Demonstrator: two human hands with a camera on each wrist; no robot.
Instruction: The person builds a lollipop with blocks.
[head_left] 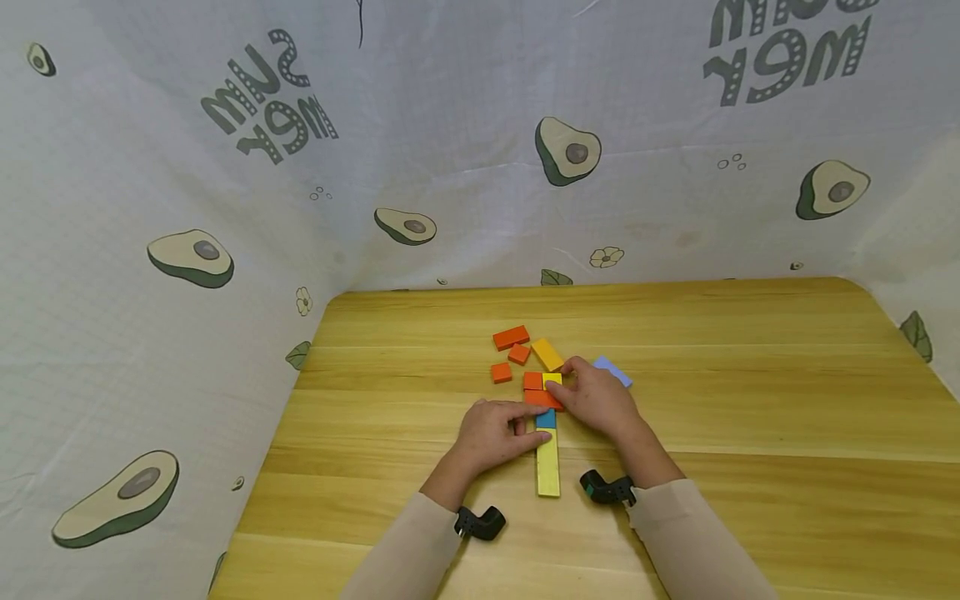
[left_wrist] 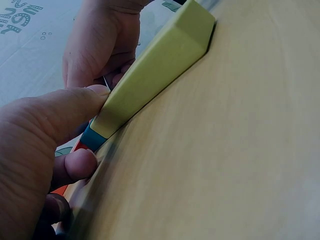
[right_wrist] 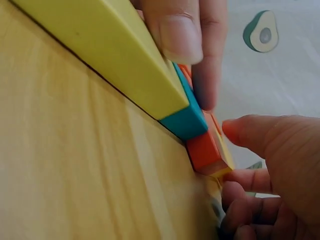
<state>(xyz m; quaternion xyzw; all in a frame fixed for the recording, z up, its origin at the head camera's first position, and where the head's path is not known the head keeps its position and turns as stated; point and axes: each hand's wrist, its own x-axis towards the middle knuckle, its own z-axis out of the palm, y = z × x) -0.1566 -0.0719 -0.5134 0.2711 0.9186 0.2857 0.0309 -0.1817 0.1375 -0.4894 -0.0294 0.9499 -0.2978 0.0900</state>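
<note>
A long yellow-green block (head_left: 548, 468) lies lengthwise on the table, its far end against a small blue block (head_left: 546, 420). Beyond that, an orange-red rectangular block (head_left: 538, 398) lies crosswise, topped at its far side by a small orange square (head_left: 532, 381) and a small yellow block (head_left: 552, 379). My left hand (head_left: 489, 435) rests its thumb on the yellow-green block and its index finger over the blue one, as the right wrist view also shows. With thumb and index finger, my right hand (head_left: 600, 402) pinches the small yellow block at its right side.
Past the row lie a red rectangular block (head_left: 512, 337), two small orange blocks (head_left: 519, 354) (head_left: 501, 373) and a yellow-orange block (head_left: 546, 355). A lavender block (head_left: 615, 372) is partly behind my right hand. A printed cloth (head_left: 480, 167) hangs behind the wooden table (head_left: 787, 400).
</note>
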